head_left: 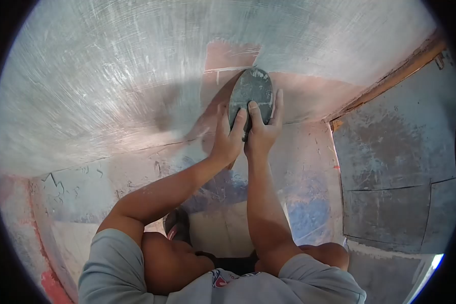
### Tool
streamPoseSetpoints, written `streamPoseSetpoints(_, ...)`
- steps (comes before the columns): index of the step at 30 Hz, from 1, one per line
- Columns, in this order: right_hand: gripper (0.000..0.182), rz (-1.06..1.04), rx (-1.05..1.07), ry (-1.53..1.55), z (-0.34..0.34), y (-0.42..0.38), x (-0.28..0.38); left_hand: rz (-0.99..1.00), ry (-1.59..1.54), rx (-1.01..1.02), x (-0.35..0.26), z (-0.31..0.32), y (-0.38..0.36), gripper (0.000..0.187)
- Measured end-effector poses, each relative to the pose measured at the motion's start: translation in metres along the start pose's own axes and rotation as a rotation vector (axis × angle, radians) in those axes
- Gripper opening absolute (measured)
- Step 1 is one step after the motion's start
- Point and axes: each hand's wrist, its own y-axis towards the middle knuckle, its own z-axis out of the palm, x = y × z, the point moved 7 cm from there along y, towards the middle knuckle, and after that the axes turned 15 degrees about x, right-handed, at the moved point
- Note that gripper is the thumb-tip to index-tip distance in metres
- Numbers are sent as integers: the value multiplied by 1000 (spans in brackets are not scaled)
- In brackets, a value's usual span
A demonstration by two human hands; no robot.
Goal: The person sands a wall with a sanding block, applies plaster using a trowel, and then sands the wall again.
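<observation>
A dark grey oval pad (252, 86), shaped like a shoe sole with pale scuffs on its face, stands on end against the curved surface. My left hand (230, 130) grips its left edge, thumb laid on the near face. On the other side, my right hand (262, 129) holds the lower right part, its thumb on the face and its other fingers along the edge. Both hands are closed on the pad near its lower end. The pad's far side is hidden. Above it, a reddish patch (228, 54) shows on the scratched, whitish-grey surface (137, 66).
A wooden strip (390, 76) runs along the right edge of the curved surface. Beyond it hangs a worn grey panel (390, 152) with seams. Under my arms lies a paint-stained floor (309, 213), and a dark sandal (177, 223) shows by my left leg.
</observation>
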Motion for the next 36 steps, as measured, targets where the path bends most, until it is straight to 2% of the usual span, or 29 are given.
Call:
streamPoseSetpoints(1, 66, -52, 9, -109, 1, 2, 5, 49, 39, -47, 3, -4, 3, 34)
streamPoseSetpoints(2, 68, -22, 24, -15, 2, 4, -1, 98, 76, -95, -6, -5, 4, 33)
streamPoseSetpoints(3, 68, -24, 22, -14, 1, 5, -3, 64, -54, -86, -11, -1, 2, 33)
streamPoseSetpoints(4, 68, -42, 35, 0, 0, 7, -3, 65, -53, -81, -13, -1, 4, 33)
streamPoseSetpoints(5, 67, -60, 47, 17, 0, 8, -2, -45, -166, -59, -7, -3, 8, 33)
streamPoseSetpoints(6, 66, -102, 41, -124, -2, 9, 6, -159, -276, -38, -2, -2, 11, 33)
streamPoseSetpoints(7, 66, -102, 33, -119, -4, 9, 6, -118, -314, -40, -8, -2, 14, 34)
streamPoseSetpoints(9, 66, -24, 87, -66, -3, 12, 2, -136, -238, -86, -18, -2, 22, 35)
streamPoseSetpoints(12, 60, -20, 95, -84, 0, 13, 0, -191, -162, -163, -15, -4, 24, 38)
streamPoseSetpoints(16, 53, -37, 92, -165, -3, 9, -4, -158, -111, -165, -1, -8, 25, 39)
streamPoseSetpoints(19, 50, -7, 47, -112, -2, 10, 1, -167, -109, -176, -1, -6, 27, 40)
streamPoseSetpoints(20, 50, 13, 32, -69, -1, 13, 3, -76, -71, -225, -23, -3, 32, 38)
streamPoseSetpoints(21, 49, -111, 13, -139, 1, 23, 18, 17, -34, -275, -44, -2, 36, 35)
streamPoseSetpoints(22, 49, -108, 10, -135, 2, 32, 24, -69, -131, -203, -50, 0, 43, 33)
streamPoseSetpoints(24, 49, -37, 27, -1, 6, 44, 57, -66, -412, -141, -52, 7, 57, 31)
streamPoseSetpoints(25, 48, -6, 40, 25, 6, 45, 63, -67, -439, -133, -49, 8, 59, 31)
streamPoseSetpoints(26, 48, -26, 43, -2, 5, 42, 56, -68, -436, -131, -45, 6, 56, 31)
streamPoseSetpoints(28, 49, -89, 35, -52, 1, 30, 24, -123, -176, -147, -34, 1, 41, 42)
streamPoseSetpoints(29, 49, -69, 17, -98, -2, 18, 5, -71, -41, -163, -33, -1, 32, 44)
streamPoseSetpoints(31, 48, -34, -3, -121, -2, 2, -11, -131, -35, -160, -18, -6, 23, 44)
streamPoseSetpoints(32, 48, -12, 4, -79, -2, 4, -12, -200, -26, -155, -11, -8, 20, 45)
streamPoseSetpoints(33, 48, 10, 8, -36, 0, 10, 0, -165, 40, -237, -25, -6, 22, 27)
streamPoseSetpoints(35, 50, -68, 0, -59, 3, 27, 34, -10, -135, -220, -36, -3, 43, 27)
streamPoseSetpoints(36, 50, -150, 3, -54, 5, 39, 52, -58, -140, -213, -52, -3, 50, 28)
